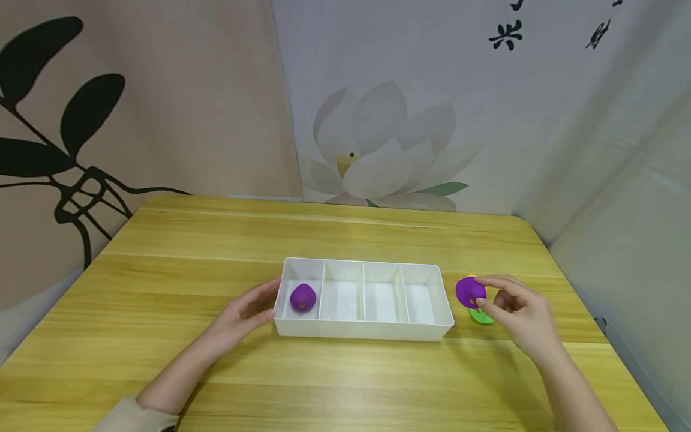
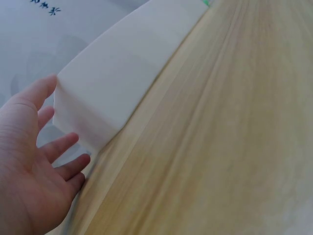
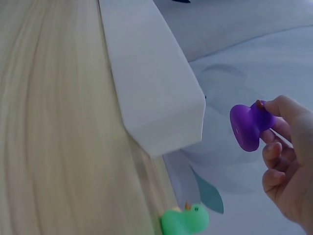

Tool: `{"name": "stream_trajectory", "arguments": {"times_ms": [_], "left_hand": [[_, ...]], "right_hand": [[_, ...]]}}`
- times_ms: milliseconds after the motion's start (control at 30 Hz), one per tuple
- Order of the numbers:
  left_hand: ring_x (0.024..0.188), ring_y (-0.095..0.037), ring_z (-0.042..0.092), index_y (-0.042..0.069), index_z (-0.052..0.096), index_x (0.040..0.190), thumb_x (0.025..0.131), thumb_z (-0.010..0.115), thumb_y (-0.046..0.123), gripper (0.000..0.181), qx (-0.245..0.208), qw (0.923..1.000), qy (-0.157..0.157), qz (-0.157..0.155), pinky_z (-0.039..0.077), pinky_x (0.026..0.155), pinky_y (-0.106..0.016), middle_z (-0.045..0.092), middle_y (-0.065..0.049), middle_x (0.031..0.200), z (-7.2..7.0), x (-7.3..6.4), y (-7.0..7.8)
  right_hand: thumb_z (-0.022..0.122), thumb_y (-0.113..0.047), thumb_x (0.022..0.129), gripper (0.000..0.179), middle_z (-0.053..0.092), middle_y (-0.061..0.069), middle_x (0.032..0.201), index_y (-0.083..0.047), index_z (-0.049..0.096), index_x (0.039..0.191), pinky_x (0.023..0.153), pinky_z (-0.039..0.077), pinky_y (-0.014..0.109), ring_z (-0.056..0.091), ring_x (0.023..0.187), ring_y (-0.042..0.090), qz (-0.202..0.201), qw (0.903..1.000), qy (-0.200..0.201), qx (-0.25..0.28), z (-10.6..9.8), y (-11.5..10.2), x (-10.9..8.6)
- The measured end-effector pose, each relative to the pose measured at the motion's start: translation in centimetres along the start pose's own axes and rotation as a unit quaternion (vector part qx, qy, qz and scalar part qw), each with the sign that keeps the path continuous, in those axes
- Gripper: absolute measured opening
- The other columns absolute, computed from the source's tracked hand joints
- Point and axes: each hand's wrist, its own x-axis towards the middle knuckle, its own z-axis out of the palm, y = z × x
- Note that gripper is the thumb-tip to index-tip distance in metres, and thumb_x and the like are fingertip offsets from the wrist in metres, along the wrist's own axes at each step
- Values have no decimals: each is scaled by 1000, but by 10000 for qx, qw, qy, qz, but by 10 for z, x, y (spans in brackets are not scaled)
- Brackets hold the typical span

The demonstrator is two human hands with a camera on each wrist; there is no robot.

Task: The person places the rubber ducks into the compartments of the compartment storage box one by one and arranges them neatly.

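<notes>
The left hand [image 1: 244, 313], fingers loosely spread, touches the nine o'clock end of the white tray [image 1: 364, 328], probably to steady it. Just beyond three o'clock, the right hand [image 1: 522, 317] pinches a purple duck [image 3: 247, 125] by its head, seemingly to leave the body free, above the bench [image 1: 227, 366]. A green duck [image 3: 184, 221] sits beneath (something yellow [image 1: 472, 276] peeps out, mostly hidden). Another purple toy [image 1: 303, 298] rests in the nine o'clock compartment, whose walls should stop it rolling.

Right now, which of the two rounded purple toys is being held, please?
The rounded purple toy pinched by the right hand; the other purple toy sits in the white rectangular tray.
</notes>
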Motion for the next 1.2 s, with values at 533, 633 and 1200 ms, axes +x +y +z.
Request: {"name": "stream_trajectory", "arguments": {"times_ms": [533, 633, 1200], "left_hand": [[129, -37, 39, 4, 36, 147, 96, 57, 9, 55, 50, 10000, -22, 55, 34, 104, -43, 40, -20, 145, 0, 0, 1], [129, -37, 40, 5, 36, 147, 97, 56, 8, 54, 70, 9999, -27, 87, 33, 104, -46, 41, -20, 145, 0, 0, 1], [129, -37, 40, 3, 36, 146, 96, 57, 8, 55, 4, 10000, -13, 60, 36, 103, -39, 41, -19, 144, 1, 0, 0]], "right_hand": [[73, 13, 76, 32, 64, 2, 95, 1, 70, 106, 44, 35, 26, 46, 61, 12, -524, 9953, -575, 580, 27, -26, 17], [73, 14, 76, 32, 64, 2, 96, 1, 70, 105, 45, 36, 26, 46, 61, 12, -647, 9929, -680, 731, 33, -30, 20], [74, 8, 78, 29, 66, 6, 101, -4, 72, 104, 46, 37, 25, 46, 60, 15, -820, 9804, -1396, 1120, 63, -51, 37]]}}
